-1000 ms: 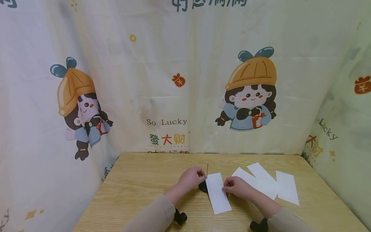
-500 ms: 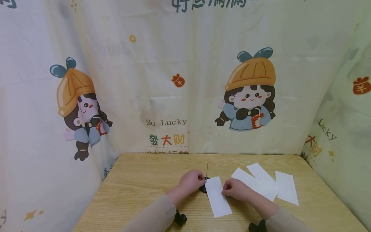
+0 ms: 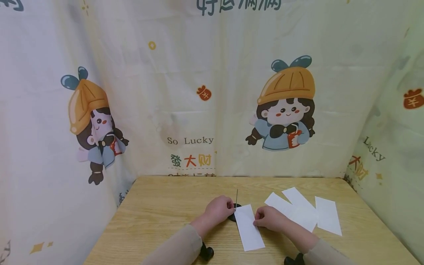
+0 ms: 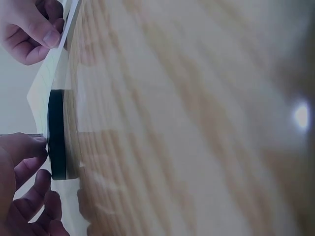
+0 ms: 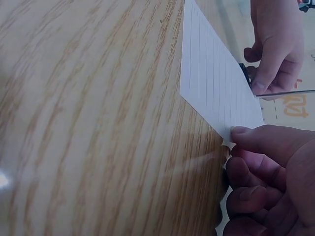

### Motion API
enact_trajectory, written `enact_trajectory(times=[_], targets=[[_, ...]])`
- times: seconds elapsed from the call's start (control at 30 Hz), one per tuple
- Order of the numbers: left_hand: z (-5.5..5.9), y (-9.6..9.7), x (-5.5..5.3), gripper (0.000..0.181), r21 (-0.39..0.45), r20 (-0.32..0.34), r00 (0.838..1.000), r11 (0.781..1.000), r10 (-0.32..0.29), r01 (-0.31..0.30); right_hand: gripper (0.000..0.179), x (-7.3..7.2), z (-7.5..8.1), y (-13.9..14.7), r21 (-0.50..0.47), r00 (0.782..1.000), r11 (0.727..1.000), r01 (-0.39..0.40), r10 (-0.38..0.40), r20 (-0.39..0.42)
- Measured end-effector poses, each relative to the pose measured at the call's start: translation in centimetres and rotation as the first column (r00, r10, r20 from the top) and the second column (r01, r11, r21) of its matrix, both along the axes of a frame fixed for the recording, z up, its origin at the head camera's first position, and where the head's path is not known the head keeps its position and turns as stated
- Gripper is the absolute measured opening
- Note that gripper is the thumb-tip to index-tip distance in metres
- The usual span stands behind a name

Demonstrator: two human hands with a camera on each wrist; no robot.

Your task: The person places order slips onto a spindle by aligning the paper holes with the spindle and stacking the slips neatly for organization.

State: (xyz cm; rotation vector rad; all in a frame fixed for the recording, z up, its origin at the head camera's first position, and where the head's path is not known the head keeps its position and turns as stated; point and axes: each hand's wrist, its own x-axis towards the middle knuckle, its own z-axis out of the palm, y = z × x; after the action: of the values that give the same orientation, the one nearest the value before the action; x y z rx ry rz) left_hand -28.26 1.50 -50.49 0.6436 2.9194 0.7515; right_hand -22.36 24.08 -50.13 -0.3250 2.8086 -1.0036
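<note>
A receipt spike stands on the table, with a round black base (image 4: 56,135) and a thin upright metal rod (image 3: 236,198). A white lined paper slip (image 3: 249,230) lies with its far left corner at the rod, low over the base. My left hand (image 3: 218,210) pinches that corner beside the rod, thumb and index finger close above the base in the left wrist view. With thumb and fingertips, my right hand (image 3: 269,218) pinches the slip's right edge. The ruled lines show clearly in the right wrist view. Part of the base is hidden behind the left fingers and the slip.
Overlapping white paper slips (image 3: 296,206) lie to the right, partly behind the right forearm. Another slip (image 3: 329,217) lies beside them. The wooden table (image 3: 159,206) ends at a printed cloth (image 3: 185,121) behind and on both sides. Black wrist mounts sit under both cuffs.
The paper slip has moved down along the rod and slightly toward me, closer to the base. Both hands have moved down with it, still pinching it. The other slips stay put.
</note>
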Motion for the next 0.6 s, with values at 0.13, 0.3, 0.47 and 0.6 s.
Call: enact_trajectory(times=[0.13,0.3,0.47,0.6], targets=[[0.16,-0.03,0.11,0.021,0.021,0.026,1.000,1.000,0.004,-0.005,0.023,0.02,-0.11,-0.02,0.011,1.000,1.000,0.006,-0.006,-0.007],[0.37,-0.17,0.24,0.018,0.023,0.024,1.000,1.000,0.010,-0.011,0.023,0.00,-0.07,-0.01,0.018,1.000,1.000,0.013,-0.013,-0.019],[0.61,-0.40,0.25,0.014,0.022,0.024,1.000,1.000,0.018,-0.019,0.022,0.19,0.20,0.08,0.008,0.999,1.000,0.005,-0.005,-0.033],[0.77,-0.70,0.28,0.014,0.029,0.041,0.999,0.999,0.017,-0.018,0.020,0.31,0.49,0.34,-0.013,0.999,1.000,-0.006,0.006,-0.038]])
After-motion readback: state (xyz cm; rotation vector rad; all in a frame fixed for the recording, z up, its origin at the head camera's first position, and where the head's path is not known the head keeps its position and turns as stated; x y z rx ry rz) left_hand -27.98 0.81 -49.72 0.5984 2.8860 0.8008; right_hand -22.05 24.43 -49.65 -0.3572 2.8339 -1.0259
